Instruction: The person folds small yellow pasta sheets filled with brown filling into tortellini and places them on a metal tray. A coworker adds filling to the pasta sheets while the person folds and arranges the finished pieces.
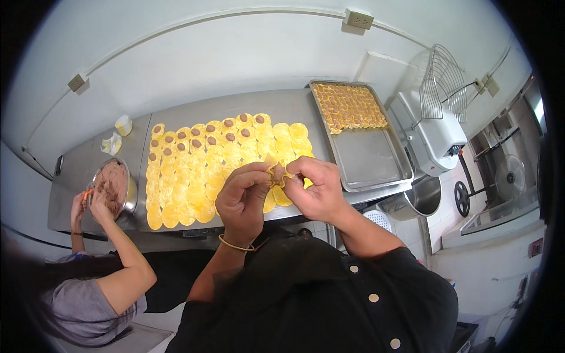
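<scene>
Left hand: yours (pixel 240 203), thumb and fingers pinched on the near side of one dumpling (pixel 278 175); a thin bracelet (pixel 236 243) circles the wrist.
Right hand: yours (pixel 318 185), thumb and fingertips closed on the same dumpling's opposite side.
Dumpling: one, between your two hands, above the near edge of the wrapper sheet; yellow ruffled rim, brown filling showing.
Wrappers (pixel 185 191): yellow, round, overlapping in rows on the metal table (pixel 291 109) in front of you.
Filling lumps (pixel 195 143): brown, single, set on wrappers mostly in the far rows.
Tray (pixel 374 162): metal, at your right; its far part packed with filled pieces (pixel 347 106), its near part bare.
Bowl (pixel 132 197): metal, at your left, holding brown filling.
Co-worker (pixel 97 306): grey sleeve, both hands at the bowl, one by an orange item (pixel 87 195).
Machine (pixel 432 141): white, with wire guard, right of the tray.
</scene>
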Demonstrator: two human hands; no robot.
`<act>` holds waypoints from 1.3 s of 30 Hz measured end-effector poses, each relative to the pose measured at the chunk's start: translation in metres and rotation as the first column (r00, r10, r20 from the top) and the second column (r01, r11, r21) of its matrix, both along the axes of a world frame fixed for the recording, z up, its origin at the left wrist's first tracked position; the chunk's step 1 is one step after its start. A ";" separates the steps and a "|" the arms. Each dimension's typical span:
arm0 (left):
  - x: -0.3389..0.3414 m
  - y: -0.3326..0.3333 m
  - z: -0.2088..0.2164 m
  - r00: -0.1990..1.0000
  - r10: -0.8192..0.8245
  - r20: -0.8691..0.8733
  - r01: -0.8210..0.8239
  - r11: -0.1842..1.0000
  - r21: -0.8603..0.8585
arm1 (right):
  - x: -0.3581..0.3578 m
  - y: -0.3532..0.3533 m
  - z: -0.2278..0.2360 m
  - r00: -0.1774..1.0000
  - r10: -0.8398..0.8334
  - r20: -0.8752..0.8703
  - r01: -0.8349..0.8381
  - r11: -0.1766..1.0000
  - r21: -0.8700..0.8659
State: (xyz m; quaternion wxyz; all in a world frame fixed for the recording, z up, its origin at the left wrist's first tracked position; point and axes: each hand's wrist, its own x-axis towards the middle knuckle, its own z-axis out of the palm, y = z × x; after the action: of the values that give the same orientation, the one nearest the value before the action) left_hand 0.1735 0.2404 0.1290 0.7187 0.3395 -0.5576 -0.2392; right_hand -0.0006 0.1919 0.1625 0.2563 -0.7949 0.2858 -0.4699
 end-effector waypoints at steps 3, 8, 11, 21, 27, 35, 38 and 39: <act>-0.001 -0.003 -0.004 0.965 -0.104 -0.241 0.112 0.994 0.020 | 0.003 0.000 -0.004 0.994 0.037 0.099 -0.050 0.991 0.128; -0.006 -0.015 -0.018 0.772 -0.346 -0.534 0.399 0.917 -0.017 | 0.021 -0.009 -0.007 0.948 0.160 0.273 -0.216 0.958 0.190; -0.023 -0.020 -0.027 0.588 -0.462 -0.664 0.537 0.837 -0.107 | 0.038 -0.014 -0.003 0.919 0.128 0.372 -0.249 0.922 0.296; -0.041 -0.025 -0.038 0.538 -0.339 -0.772 0.662 0.737 0.138 | 0.028 -0.013 -0.025 0.968 -0.130 0.214 0.061 0.952 0.299; -0.046 -0.035 -0.062 0.473 -0.411 -0.779 0.778 0.610 0.150 | 0.010 -0.024 -0.051 0.951 -0.159 0.264 0.014 0.877 0.480; -0.086 -0.065 -0.064 0.584 -0.248 -0.773 0.689 0.654 0.311 | -0.042 -0.080 -0.054 0.985 -0.034 0.172 -0.027 0.940 0.341; -0.113 -0.084 -0.061 0.572 -0.275 -0.773 0.707 0.643 0.295 | -0.082 -0.106 -0.050 0.977 0.178 0.115 -0.207 0.915 0.346; -0.124 -0.089 -0.059 0.552 -0.268 -0.790 0.719 0.633 0.288 | -0.097 -0.114 -0.051 0.966 0.247 0.080 -0.260 0.906 0.334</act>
State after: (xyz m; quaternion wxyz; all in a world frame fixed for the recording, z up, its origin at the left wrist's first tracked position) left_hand 0.0497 0.1516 0.0696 0.6226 0.2466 -0.2245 -0.7079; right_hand -0.0978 0.0776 0.1115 0.4541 -0.7600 0.2526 -0.3903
